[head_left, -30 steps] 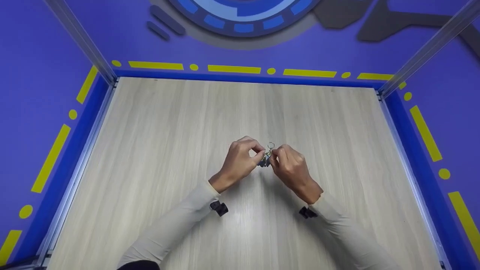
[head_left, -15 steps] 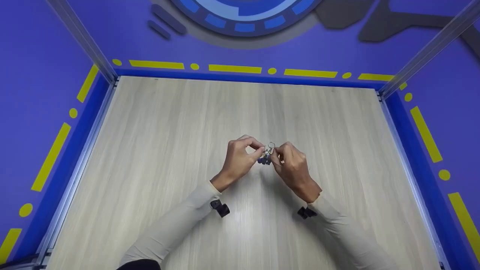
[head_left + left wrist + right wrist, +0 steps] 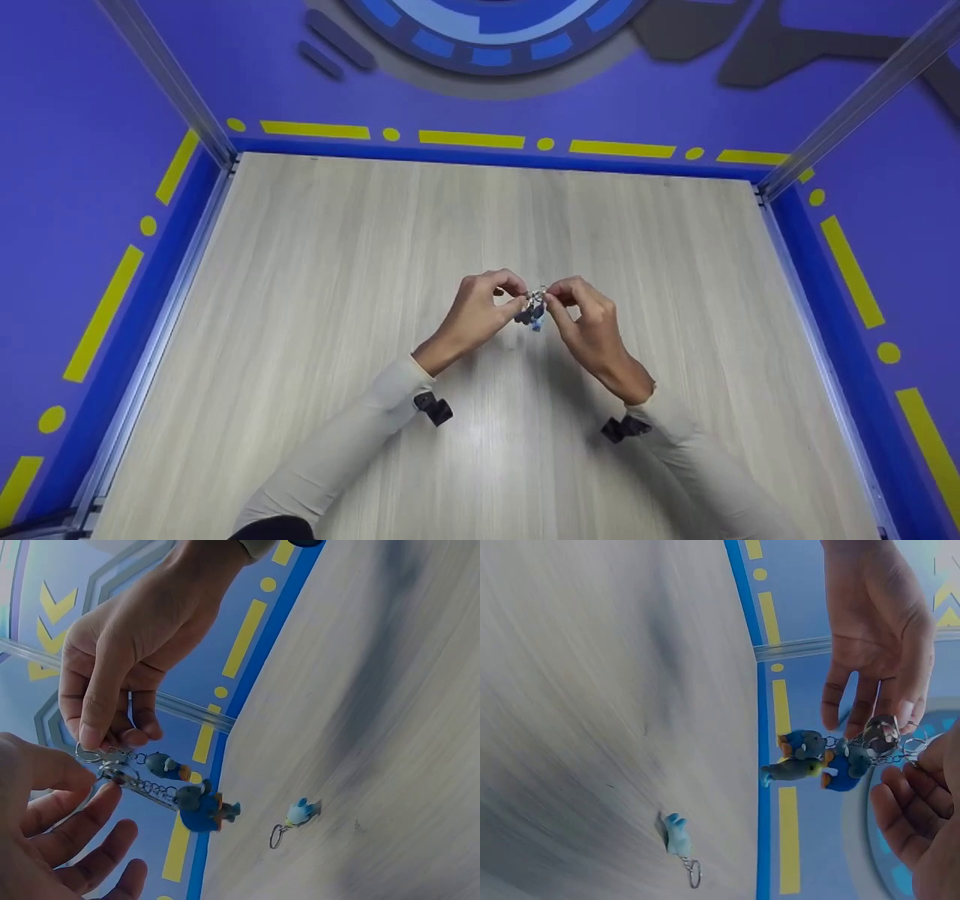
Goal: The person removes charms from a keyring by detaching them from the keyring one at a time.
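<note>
Between my hands hang several small figurine keychains (image 3: 530, 311), bunched together by metal rings and short chains. One figurine (image 3: 199, 816) is blue with a grey head and orange trim; another (image 3: 795, 769) is grey with a yellow patch and light blue end. My left hand (image 3: 480, 313) pinches the metal hardware at the top of the bunch with thumb and fingertips. Opposite it, my right hand (image 3: 596, 330) pinches a metal split ring (image 3: 88, 753) between thumb and index finger. The fingertips partly hide the rings.
A light blue figurine keychain (image 3: 678, 836) with its own split ring (image 3: 695, 874) lies on the wood-grain table (image 3: 360, 247) below the hands. Blue panels (image 3: 480, 112) with yellow dashes and metal corner posts (image 3: 840, 105) enclose the table's back and sides.
My right fingers have shifted up from beside the figurines to the ring, which stood free above them before. A light blue part now shows below the bunch.
</note>
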`<state>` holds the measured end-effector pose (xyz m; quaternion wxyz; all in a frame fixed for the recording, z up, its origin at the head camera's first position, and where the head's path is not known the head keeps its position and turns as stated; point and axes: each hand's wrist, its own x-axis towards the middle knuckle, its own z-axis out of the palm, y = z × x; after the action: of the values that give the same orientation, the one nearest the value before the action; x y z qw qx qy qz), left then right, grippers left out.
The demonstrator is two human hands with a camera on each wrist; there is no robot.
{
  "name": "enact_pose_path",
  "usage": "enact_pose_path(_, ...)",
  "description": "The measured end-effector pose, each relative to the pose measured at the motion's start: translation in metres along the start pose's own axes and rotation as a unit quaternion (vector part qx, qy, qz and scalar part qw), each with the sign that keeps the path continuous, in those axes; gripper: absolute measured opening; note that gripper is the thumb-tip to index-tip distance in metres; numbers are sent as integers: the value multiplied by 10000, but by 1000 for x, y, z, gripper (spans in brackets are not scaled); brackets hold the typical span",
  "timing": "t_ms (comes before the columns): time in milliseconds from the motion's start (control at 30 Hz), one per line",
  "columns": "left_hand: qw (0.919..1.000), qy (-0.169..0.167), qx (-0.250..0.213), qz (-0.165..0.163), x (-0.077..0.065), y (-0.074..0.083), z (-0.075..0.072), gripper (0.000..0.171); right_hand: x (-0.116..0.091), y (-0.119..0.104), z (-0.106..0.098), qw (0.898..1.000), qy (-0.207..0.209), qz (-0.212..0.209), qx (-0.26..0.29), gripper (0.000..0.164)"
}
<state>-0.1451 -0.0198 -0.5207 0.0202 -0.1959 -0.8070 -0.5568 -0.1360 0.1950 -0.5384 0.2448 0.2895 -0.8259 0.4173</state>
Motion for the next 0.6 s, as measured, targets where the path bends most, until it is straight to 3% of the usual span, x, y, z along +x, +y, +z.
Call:
enact_pose_path(300,9996,-263,86,51,5,4,-3,9,3,-2,-5,9993,-289,-218,-29,18)
enact_pose_path(500,9978,-478,388,261,7,9,-5,5,2,-3,-7,9978,-477,-389,-256,24)
enact_pose_path(600,9971,-434,500,367,8,9,-6,4,3,-2,-9,9975,-497,-413,-278,23)
